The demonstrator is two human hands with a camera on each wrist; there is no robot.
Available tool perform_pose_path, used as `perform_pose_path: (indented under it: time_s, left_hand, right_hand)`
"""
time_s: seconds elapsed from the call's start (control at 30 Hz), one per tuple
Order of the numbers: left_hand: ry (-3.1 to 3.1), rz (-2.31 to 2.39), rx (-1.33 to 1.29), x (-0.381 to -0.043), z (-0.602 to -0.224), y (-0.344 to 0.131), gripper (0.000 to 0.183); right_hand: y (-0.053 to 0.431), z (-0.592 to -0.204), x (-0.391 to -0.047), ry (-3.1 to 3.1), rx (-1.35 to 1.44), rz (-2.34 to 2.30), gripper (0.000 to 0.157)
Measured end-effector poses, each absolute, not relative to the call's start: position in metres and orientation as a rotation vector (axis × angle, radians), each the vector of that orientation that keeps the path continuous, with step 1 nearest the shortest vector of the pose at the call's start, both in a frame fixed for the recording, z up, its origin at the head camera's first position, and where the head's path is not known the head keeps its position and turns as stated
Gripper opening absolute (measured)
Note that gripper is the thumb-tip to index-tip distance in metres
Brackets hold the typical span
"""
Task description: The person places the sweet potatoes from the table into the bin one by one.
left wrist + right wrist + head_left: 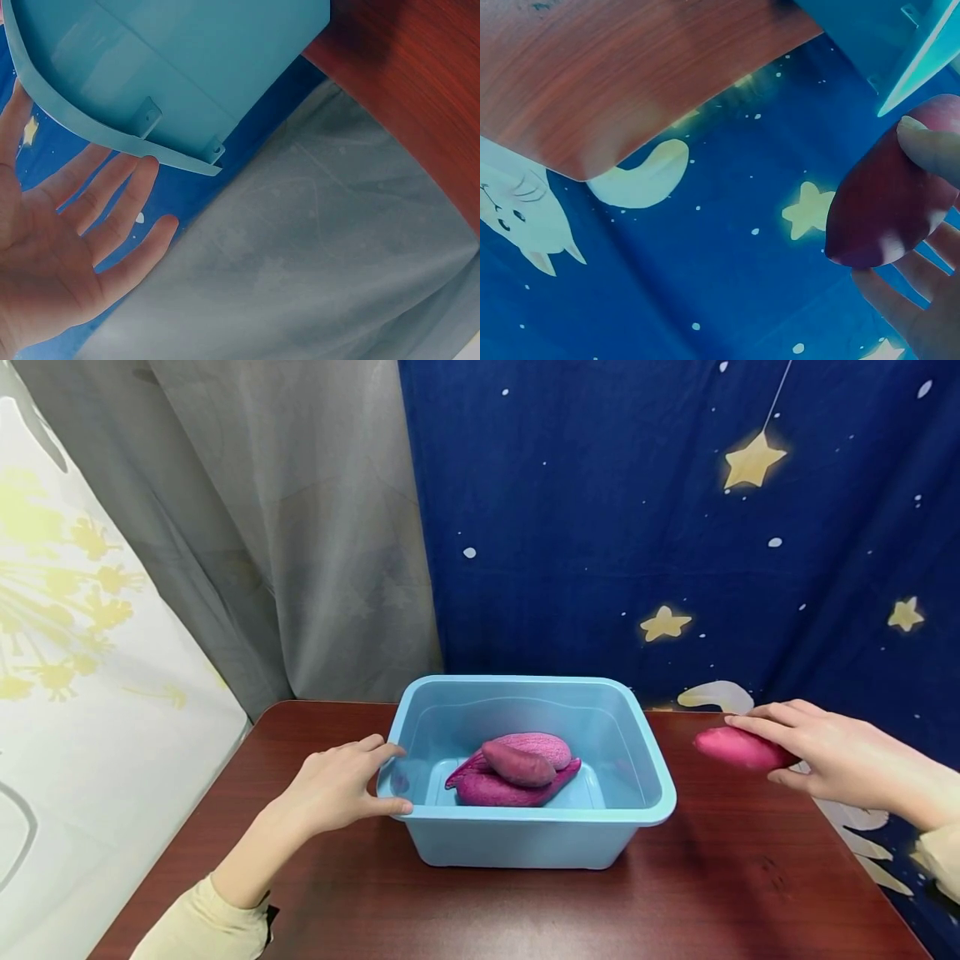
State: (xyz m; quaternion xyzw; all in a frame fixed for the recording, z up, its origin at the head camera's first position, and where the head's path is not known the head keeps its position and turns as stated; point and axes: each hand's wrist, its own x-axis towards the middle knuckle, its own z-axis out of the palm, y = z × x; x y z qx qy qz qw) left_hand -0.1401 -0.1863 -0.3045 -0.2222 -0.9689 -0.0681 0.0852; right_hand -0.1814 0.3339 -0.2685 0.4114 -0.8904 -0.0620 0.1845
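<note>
A light blue plastic basin (525, 845) stands on the table. Three purple sweet potatoes lie in it: a smooth reddish one (517, 766) rests on top of two brighter, ridged magenta ones (495, 790). At the basin's left end, my left hand (335, 787) touches the rim with extended, spread fingers, the thumb at the front corner. The left wrist view shows its fingertips (150, 166) right at the rim's edge. Off to the right, above the table, my right hand (828, 756) grips another sweet potato (738, 748) between thumb and fingers. The palm hides its rear end.
The dark reddish-brown table (337, 902) carries the basin near its back edge. Behind hang a grey curtain (337, 527) and a blue curtain (562, 527) with stars. White patterned fabric (90, 735) borders the left side.
</note>
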Motion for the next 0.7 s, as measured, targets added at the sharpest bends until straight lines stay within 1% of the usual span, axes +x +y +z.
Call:
perform_pose_path:
  time_s: [0.23, 0.4, 0.53, 0.7]
  left_hand:
    - [-2.883, -0.21, -0.668, -0.14, -0.304, -0.186, 0.06]
    - [-2.891, -0.213, -0.66, -0.14, -0.304, -0.186, 0.06]
    - [-2.896, -0.213, -0.656, -0.14, -0.304, -0.186, 0.06]
    - [-2.898, -0.208, -0.652, -0.14, -0.304, -0.186, 0.06]
  right_hand:
    - [0.325, -0.261, -0.185, -2.503, 1.167, -0.174, 0.069]
    - [0.319, -0.256, -0.19, -2.485, 1.216, -0.151, 0.06]
    - [0.314, -0.252, -0.194, -2.446, 1.253, -0.126, 0.057]
    - [0.307, -0.245, -0.197, -2.443, 1.279, -0.114, 0.058]
